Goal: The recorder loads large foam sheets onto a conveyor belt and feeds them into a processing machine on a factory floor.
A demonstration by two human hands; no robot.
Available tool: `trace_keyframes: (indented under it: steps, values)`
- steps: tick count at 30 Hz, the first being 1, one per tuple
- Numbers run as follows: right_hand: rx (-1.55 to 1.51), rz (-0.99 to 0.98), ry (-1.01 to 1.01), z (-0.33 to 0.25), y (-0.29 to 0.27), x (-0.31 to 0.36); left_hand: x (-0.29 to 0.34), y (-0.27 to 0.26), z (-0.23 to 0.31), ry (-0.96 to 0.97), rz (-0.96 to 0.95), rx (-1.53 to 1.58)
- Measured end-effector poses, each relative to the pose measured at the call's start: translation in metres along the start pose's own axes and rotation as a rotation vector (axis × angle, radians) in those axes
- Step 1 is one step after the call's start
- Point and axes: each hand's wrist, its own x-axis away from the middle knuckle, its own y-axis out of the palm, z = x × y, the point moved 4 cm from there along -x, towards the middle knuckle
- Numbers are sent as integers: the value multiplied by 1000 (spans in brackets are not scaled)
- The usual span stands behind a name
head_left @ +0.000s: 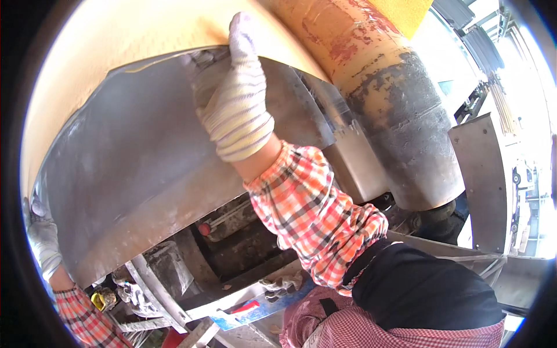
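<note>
A large, curved grey metal sheet (pixel 151 156) spans the left and middle of the view, its top edge against a pale yellow painted panel (pixel 116 35). My right hand (pixel 235 110), in a cream striped knit glove, is at that top edge. Its fingers curl at the sheet's edge, partly in shadow, while the thumb stretches up over the yellow panel. At the far left, my left hand (pixel 43 238), gloved too, grips the sheet's left edge; part of it is lost at the dark picture rim. Orange plaid sleeve covers (pixel 319 209) reach to both wrists.
Right of the sheet stands a thick yellow cylinder (pixel 400 98) with worn, bare-metal patches. A flat grey plate (pixel 484 180) stands farther right. Below the sheet lie a dirty metal frame (pixel 156 290), a blue piece with a red item (pixel 246 307), and a small yellow object (pixel 103 298).
</note>
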Motion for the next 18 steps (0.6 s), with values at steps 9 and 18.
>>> trace_keyframes:
  steps: [9,18]
  values:
    - [70,58,579,94,11,142,151,11,-103,43,225,-110]
    - [1283,-499,1073,74,-135,422,494,-138,-336,-586,198,-168]
